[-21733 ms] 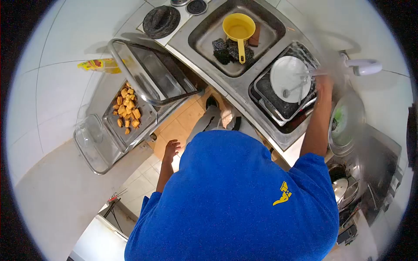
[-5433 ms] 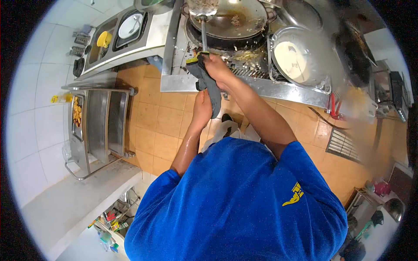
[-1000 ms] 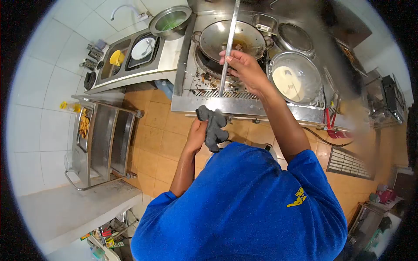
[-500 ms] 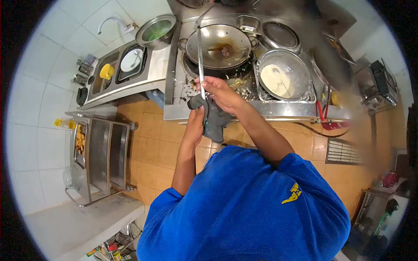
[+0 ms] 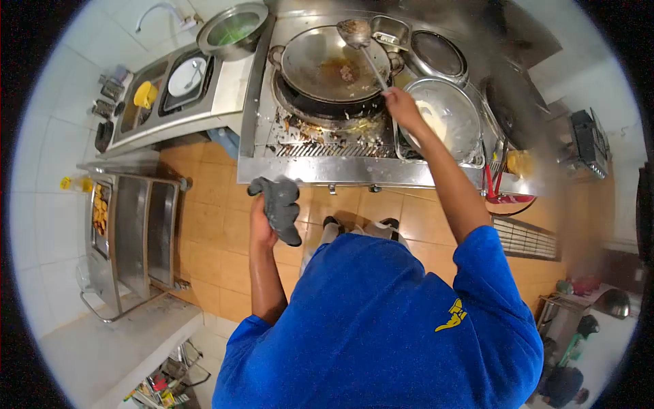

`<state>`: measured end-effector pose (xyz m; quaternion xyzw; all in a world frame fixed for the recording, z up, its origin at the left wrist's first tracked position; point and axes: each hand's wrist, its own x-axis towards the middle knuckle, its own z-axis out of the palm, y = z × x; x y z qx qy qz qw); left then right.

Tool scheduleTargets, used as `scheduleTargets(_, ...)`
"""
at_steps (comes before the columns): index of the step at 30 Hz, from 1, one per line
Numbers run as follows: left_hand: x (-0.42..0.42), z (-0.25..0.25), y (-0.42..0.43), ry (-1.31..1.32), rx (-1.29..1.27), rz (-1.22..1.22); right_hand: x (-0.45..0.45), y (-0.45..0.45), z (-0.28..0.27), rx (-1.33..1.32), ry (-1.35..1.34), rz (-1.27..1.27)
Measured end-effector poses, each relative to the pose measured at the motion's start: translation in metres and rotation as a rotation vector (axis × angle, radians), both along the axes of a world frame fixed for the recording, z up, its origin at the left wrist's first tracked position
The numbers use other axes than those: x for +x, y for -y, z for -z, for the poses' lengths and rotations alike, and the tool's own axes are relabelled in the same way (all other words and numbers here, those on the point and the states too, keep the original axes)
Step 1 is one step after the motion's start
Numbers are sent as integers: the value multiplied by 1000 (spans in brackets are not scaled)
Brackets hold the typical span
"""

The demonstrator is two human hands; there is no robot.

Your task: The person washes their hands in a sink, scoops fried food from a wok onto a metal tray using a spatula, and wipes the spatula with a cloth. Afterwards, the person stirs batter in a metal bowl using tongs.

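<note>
My right hand (image 5: 407, 112) grips the long handle of a metal ladle (image 5: 370, 63). The ladle's round head, coated or filled with something brown, is over the far right rim of a large wok (image 5: 303, 65). Some brown liquid and a small lump lie at the bottom of the wok. My left hand (image 5: 261, 225) is closed around a bunched dark grey cloth (image 5: 280, 208), held in front of the stove's front edge. Partly behind my right forearm is a large metal bowl (image 5: 465, 119) with a creamy white substance inside.
Food scraps litter the stove top (image 5: 272, 136). A small metal container (image 5: 390, 31) and a dark round pan (image 5: 437, 54) stand behind the bowl. Red-handled tongs (image 5: 489, 180) hang at the front right. At left are a sink with a yellow cup (image 5: 145, 95) and a metal cart (image 5: 129, 232).
My hands have moved apart. The right carried the ladle right, tilting it over the wok's far rim; the left drew back and left with the cloth, off the handle.
</note>
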<state>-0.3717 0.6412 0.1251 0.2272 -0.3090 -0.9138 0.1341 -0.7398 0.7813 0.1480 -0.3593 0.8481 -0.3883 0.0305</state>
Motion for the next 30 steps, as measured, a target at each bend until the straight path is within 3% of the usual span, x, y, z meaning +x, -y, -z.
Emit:
scheduleTargets(3, 5, -4, 4, 117, 11, -187, -35, -11, 9, 367, -183, 58)
scheduleTargets(7, -3, -16, 10, 198, 4, -291, -49, -14, 17, 442, -216, 23)
scheduleTargets(11, -14, -23, 27, 80, 5, -328, -52, -12, 21, 513, -192, -4)
scheduleTargets(14, -30, -37, 43, 16, -62, -384, -58, -10, 27, 451, -190, 7)
scheduleTargets(17, -49, -14, 73, 135, -155, -418, -76, -8, 36, 422, -195, 11)
scheduleTargets(19, -52, 29, 98, 270, -310, -433, -90, -8, 38, 397, -197, -49)
scheduleTargets(23, -60, 30, 88, 505, -604, -494, -114, -9, 38, 408, -140, -200)
scheduleTargets(25, -62, 27, 81, 606, -645, -515, -122, -11, 28, 508, -112, -265)
scheduleTargets(28, -59, 36, 82, 670, -613, -589, -157, -22, 65, 426, -198, -409)
scheduleTargets(30, -68, 31, 74, 765, -573, -684, -156, -31, 47, 400, -245, -548)
